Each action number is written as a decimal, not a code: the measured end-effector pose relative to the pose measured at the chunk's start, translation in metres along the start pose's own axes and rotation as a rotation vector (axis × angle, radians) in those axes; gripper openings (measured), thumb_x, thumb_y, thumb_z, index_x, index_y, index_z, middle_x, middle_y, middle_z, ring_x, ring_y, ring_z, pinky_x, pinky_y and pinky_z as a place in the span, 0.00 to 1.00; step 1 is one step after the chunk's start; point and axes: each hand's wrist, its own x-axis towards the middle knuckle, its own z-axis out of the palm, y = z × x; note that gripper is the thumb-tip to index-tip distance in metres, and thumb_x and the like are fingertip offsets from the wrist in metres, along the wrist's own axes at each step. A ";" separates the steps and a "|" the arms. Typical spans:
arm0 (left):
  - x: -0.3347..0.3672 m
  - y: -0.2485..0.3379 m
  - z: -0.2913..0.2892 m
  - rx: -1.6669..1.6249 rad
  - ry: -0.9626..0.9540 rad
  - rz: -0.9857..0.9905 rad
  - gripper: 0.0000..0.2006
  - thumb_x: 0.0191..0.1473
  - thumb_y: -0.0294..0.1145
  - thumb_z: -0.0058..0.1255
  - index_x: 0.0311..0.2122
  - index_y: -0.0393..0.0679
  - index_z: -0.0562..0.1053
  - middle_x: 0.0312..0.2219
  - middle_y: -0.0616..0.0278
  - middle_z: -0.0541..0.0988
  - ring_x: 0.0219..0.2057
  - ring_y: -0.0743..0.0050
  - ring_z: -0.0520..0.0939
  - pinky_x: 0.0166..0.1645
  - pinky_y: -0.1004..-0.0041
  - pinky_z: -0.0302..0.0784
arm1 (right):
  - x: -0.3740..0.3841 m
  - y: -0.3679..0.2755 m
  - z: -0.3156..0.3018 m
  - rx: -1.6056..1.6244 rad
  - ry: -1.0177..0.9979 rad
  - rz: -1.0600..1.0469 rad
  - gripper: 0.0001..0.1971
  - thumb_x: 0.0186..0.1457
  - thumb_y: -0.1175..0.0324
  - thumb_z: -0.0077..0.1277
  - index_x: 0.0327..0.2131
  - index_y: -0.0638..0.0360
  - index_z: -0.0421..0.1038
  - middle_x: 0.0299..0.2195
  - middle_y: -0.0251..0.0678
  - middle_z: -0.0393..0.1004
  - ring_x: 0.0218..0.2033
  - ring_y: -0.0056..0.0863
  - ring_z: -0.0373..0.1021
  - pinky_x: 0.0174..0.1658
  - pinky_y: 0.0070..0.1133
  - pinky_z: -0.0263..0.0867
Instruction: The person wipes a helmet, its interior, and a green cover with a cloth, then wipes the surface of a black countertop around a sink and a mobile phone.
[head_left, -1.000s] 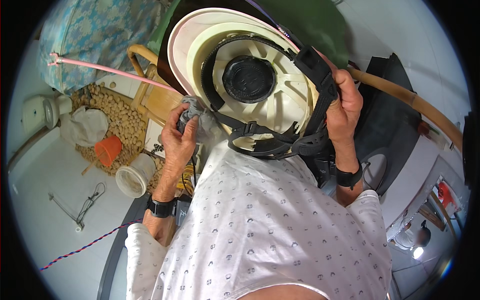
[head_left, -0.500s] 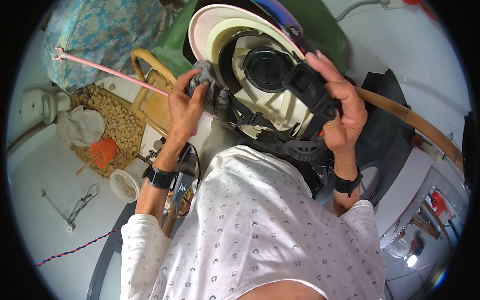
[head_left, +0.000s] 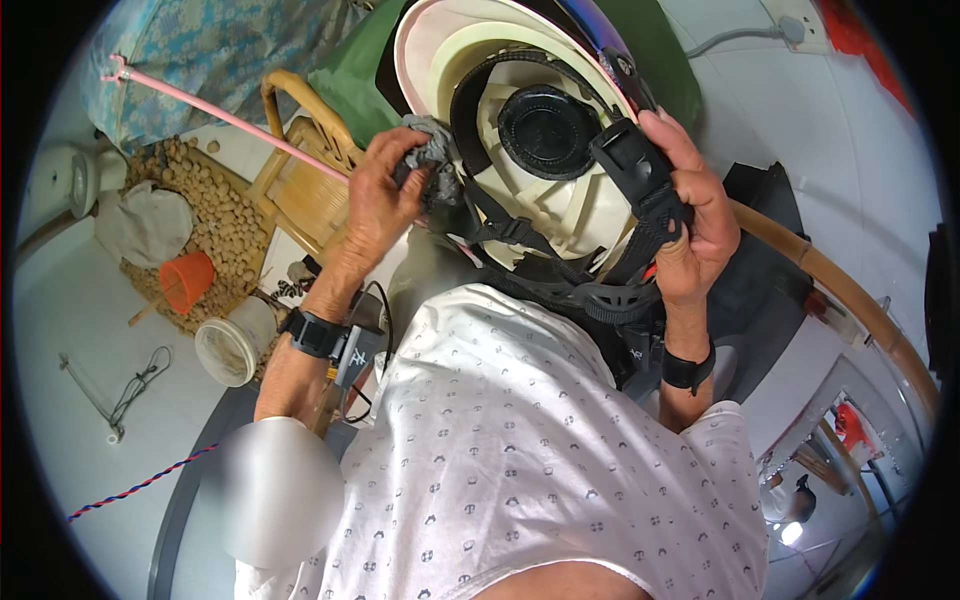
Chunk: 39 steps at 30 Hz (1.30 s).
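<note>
A pink-rimmed helmet (head_left: 430, 50) is turned with its inside toward me, showing a cream shell, a round black pad (head_left: 545, 132) and black straps (head_left: 515, 232). My right hand (head_left: 700, 205) grips its right edge, fingers closed round the rim by a black buckle (head_left: 632, 165). At the helmet's left edge my left hand (head_left: 385, 190) is closed on a crumpled grey cloth (head_left: 430, 155), which lies against or very near the rim. A dark adjuster band (head_left: 610, 298) runs along the helmet's lower edge. The helmet's outer face is mostly hidden.
To the left stand a bamboo chair (head_left: 305, 185), a pink pole (head_left: 220, 118), many round tan potatoes or similar (head_left: 215, 205), an orange pot (head_left: 187, 282) and a white bucket (head_left: 238, 345). Green fabric (head_left: 350, 85) lies behind the helmet. A bamboo pole (head_left: 830, 275) crosses the right.
The helmet and both hands sit slightly farther right in the picture, while the room's left side has shifted left and down. Both grips stay the same.
</note>
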 end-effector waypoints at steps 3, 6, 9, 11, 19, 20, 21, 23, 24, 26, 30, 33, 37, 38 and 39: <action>0.018 -0.011 -0.007 -0.015 0.224 -0.045 0.16 0.44 0.19 0.52 0.42 0.40 0.72 0.40 0.52 0.75 0.43 0.57 0.76 0.48 0.69 0.71 | -0.007 0.002 -0.006 0.013 -0.034 0.011 0.10 0.54 0.67 0.51 0.31 0.64 0.64 0.52 0.60 0.64 0.56 0.43 0.61 0.60 0.35 0.50; 0.054 -0.005 -0.022 0.023 0.299 -0.110 0.15 0.49 0.23 0.54 0.45 0.40 0.73 0.41 0.58 0.76 0.44 0.69 0.75 0.48 0.73 0.70 | -0.015 0.004 -0.014 0.018 0.033 0.086 0.08 0.48 0.77 0.52 0.32 0.65 0.65 0.53 0.57 0.63 0.56 0.40 0.61 0.59 0.33 0.52; 0.059 0.000 -0.007 0.011 0.229 0.132 0.15 0.48 0.23 0.54 0.44 0.40 0.73 0.40 0.58 0.76 0.44 0.68 0.76 0.49 0.73 0.70 | -0.019 0.009 -0.015 0.023 0.142 0.144 0.10 0.45 0.81 0.52 0.34 0.65 0.66 0.54 0.55 0.63 0.56 0.39 0.61 0.59 0.32 0.52; 0.050 0.012 0.006 0.015 0.185 0.118 0.14 0.45 0.21 0.54 0.41 0.39 0.73 0.39 0.55 0.76 0.42 0.62 0.77 0.47 0.72 0.71 | -0.023 0.011 -0.016 0.001 0.215 0.201 0.11 0.45 0.81 0.51 0.35 0.64 0.67 0.54 0.54 0.63 0.56 0.38 0.61 0.60 0.31 0.52; 0.034 0.009 -0.008 -0.148 0.038 -0.202 0.16 0.44 0.21 0.56 0.41 0.40 0.74 0.38 0.58 0.77 0.39 0.69 0.77 0.45 0.76 0.72 | -0.033 0.011 -0.019 -0.014 0.172 0.159 0.06 0.48 0.78 0.49 0.32 0.62 0.65 0.56 0.56 0.59 0.58 0.41 0.58 0.60 0.33 0.50; 0.034 0.013 -0.011 -0.272 0.076 -0.278 0.17 0.44 0.22 0.56 0.42 0.40 0.74 0.38 0.60 0.76 0.38 0.71 0.77 0.44 0.77 0.71 | -0.034 0.014 -0.020 -0.020 0.161 0.139 0.06 0.48 0.78 0.50 0.30 0.61 0.64 0.56 0.57 0.59 0.58 0.42 0.58 0.60 0.33 0.50; 0.034 0.018 -0.014 -0.398 0.112 -0.353 0.18 0.44 0.22 0.55 0.44 0.40 0.73 0.37 0.61 0.76 0.38 0.74 0.76 0.44 0.78 0.71 | -0.033 0.015 -0.017 0.003 0.206 0.137 0.06 0.48 0.77 0.50 0.29 0.60 0.63 0.57 0.58 0.57 0.58 0.42 0.57 0.60 0.33 0.50; 0.039 0.013 -0.019 -0.599 0.169 -0.450 0.20 0.45 0.26 0.54 0.47 0.38 0.71 0.36 0.62 0.76 0.36 0.78 0.76 0.43 0.81 0.70 | -0.036 0.021 -0.021 0.032 0.227 0.132 0.06 0.49 0.76 0.51 0.28 0.60 0.63 0.58 0.58 0.56 0.58 0.41 0.57 0.60 0.34 0.50; 0.045 0.012 -0.025 -0.667 0.146 -0.468 0.20 0.46 0.28 0.54 0.48 0.38 0.71 0.35 0.62 0.76 0.35 0.78 0.76 0.42 0.81 0.70 | -0.039 0.025 -0.025 0.046 0.237 0.130 0.06 0.49 0.76 0.51 0.28 0.59 0.63 0.58 0.58 0.55 0.59 0.41 0.57 0.60 0.34 0.50; 0.052 0.011 -0.033 -0.801 0.088 -0.517 0.21 0.47 0.31 0.52 0.48 0.37 0.70 0.34 0.61 0.76 0.34 0.78 0.76 0.42 0.82 0.70 | -0.049 0.028 -0.032 0.079 0.238 0.218 0.07 0.49 0.76 0.51 0.30 0.59 0.62 0.58 0.57 0.55 0.59 0.39 0.56 0.60 0.32 0.50; 0.073 0.019 -0.043 -0.943 -0.008 -0.641 0.22 0.54 0.43 0.49 0.47 0.35 0.70 0.29 0.62 0.77 0.32 0.80 0.77 0.40 0.80 0.72 | -0.057 0.025 -0.034 0.138 0.263 0.391 0.07 0.47 0.80 0.49 0.28 0.59 0.61 0.58 0.53 0.57 0.56 0.33 0.60 0.58 0.26 0.51; 0.084 0.008 -0.047 -0.837 -0.169 -0.691 0.28 0.53 0.50 0.52 0.45 0.31 0.70 0.30 0.58 0.77 0.33 0.78 0.78 0.41 0.78 0.73 | -0.069 0.035 -0.033 0.239 0.274 0.462 0.08 0.46 0.80 0.50 0.28 0.58 0.61 0.58 0.52 0.57 0.53 0.28 0.62 0.57 0.23 0.52; 0.095 -0.003 -0.051 -0.478 -0.323 -0.640 0.37 0.49 0.50 0.57 0.52 0.27 0.61 0.40 0.51 0.74 0.38 0.72 0.78 0.43 0.76 0.75 | -0.071 0.041 -0.037 0.344 0.234 0.469 0.10 0.46 0.78 0.51 0.32 0.57 0.62 0.59 0.52 0.56 0.58 0.32 0.57 0.60 0.26 0.48; 0.098 -0.001 -0.052 -0.366 -0.339 -0.602 0.40 0.49 0.49 0.57 0.57 0.26 0.56 0.44 0.49 0.73 0.41 0.69 0.77 0.44 0.75 0.75 | -0.069 0.041 -0.038 0.385 0.253 0.498 0.11 0.46 0.78 0.50 0.34 0.57 0.62 0.59 0.52 0.56 0.57 0.32 0.58 0.60 0.25 0.49; 0.102 -0.001 -0.054 -0.400 -0.381 -0.597 0.48 0.46 0.50 0.61 0.58 0.23 0.51 0.47 0.44 0.70 0.44 0.64 0.75 0.47 0.73 0.73 | -0.066 0.040 -0.039 0.429 0.270 0.525 0.11 0.46 0.78 0.50 0.35 0.57 0.62 0.59 0.52 0.56 0.56 0.32 0.59 0.59 0.25 0.51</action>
